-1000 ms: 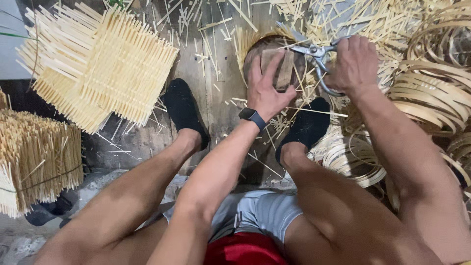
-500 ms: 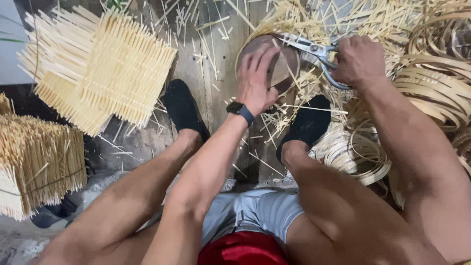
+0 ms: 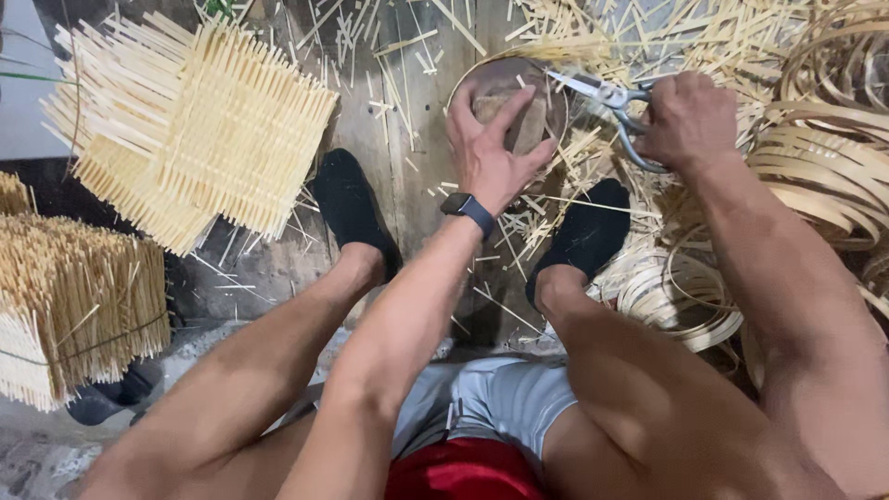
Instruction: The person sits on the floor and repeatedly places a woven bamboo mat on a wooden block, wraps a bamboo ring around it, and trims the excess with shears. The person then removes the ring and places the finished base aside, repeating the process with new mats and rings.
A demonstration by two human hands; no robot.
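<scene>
My left hand (image 3: 491,148) presses down with spread fingers on a small round woven bamboo piece (image 3: 546,102) with a wooden block under the palm, between my two black-socked feet. A dark watch sits on that wrist. My right hand (image 3: 690,120) grips metal scissors (image 3: 602,93), whose blades point left at the round piece's right rim. Trimmed bamboo slivers lie all around it on the wooden floor.
Square woven bamboo mats (image 3: 204,130) with loose ends lie at the upper left; a bundled stack of them (image 3: 74,296) stands at the left edge. Coiled bamboo strips (image 3: 833,157) pile up at the right, another coil (image 3: 676,296) by my right foot.
My left hand has shifted on the round piece, turning it. The scissors have swung from the top edge down to the right rim.
</scene>
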